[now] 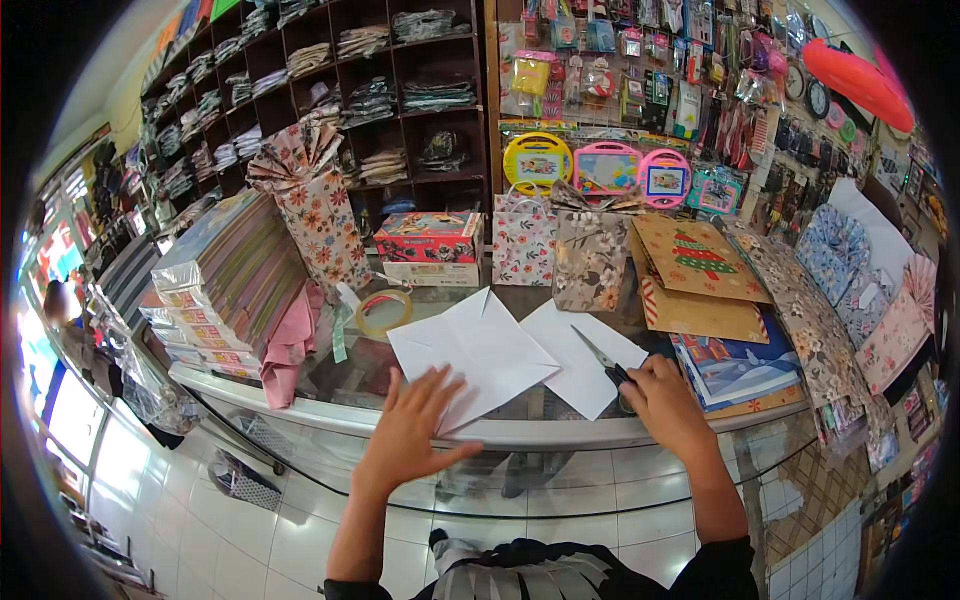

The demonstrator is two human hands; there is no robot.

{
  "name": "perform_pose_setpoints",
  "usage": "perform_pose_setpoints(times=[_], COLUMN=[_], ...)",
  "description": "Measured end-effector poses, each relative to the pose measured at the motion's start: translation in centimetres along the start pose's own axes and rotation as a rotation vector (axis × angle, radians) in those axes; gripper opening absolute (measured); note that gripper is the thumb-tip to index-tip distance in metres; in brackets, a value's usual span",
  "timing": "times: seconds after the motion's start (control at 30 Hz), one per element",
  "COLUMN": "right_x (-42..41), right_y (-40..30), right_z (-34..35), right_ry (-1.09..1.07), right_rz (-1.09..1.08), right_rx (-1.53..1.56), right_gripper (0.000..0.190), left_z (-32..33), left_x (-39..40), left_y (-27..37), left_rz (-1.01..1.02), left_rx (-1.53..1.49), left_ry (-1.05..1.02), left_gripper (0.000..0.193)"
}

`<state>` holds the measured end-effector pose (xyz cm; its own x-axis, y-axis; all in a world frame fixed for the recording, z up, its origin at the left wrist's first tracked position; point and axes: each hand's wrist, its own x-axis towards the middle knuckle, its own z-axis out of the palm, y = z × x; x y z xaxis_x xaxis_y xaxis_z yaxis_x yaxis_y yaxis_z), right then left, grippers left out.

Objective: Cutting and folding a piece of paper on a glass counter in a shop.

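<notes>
My left hand is spread over the lower left edge of a creased sheet of white paper, its fingertips on or just above it. That sheet lies on a glass counter and overlaps a second white sheet. At the right, my right hand has its fingers on the black handles of a pair of scissors. The slightly parted blades point up and left across the second sheet. A roll of clear tape lies beyond the left corner of the creased sheet.
Plastic-wrapped book stacks and a pink cloth stand left. Behind the paper are a red toy box and floral gift bags. Brown Christmas gift bags lie right. The counter's metal edge runs in front of me.
</notes>
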<state>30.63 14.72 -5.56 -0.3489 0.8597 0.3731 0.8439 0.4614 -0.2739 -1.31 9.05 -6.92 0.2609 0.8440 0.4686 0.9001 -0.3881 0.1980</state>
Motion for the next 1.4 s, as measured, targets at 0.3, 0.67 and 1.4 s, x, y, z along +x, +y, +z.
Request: perform_pose_setpoints(times=[0.3, 0.67, 1.4], right_x=[0.1, 4.1, -13.6], right_y=[-0.2, 5.3, -12.9], right_z=[-0.9, -4.7, 6.5], right_ry=[-0.074, -0.591, -0.703], right_rz=[0.013, 0.44, 0.471], right_rx=[-0.161, 0.767, 1.568], right_gripper=[0.035, 0.032, 0.048], left_z=[0.4, 1.9, 2.3], left_x=[-1.5, -2.0, -4.4], left_y=[-1.7, -2.7, -2.7], left_rz=[0.14, 0.26, 0.157], left_rx=[-0.257, -0.306, -0.273], left_ry=[-0.03, 0.167, 0.156], left_gripper=[0.028, 0.025, 0.019])
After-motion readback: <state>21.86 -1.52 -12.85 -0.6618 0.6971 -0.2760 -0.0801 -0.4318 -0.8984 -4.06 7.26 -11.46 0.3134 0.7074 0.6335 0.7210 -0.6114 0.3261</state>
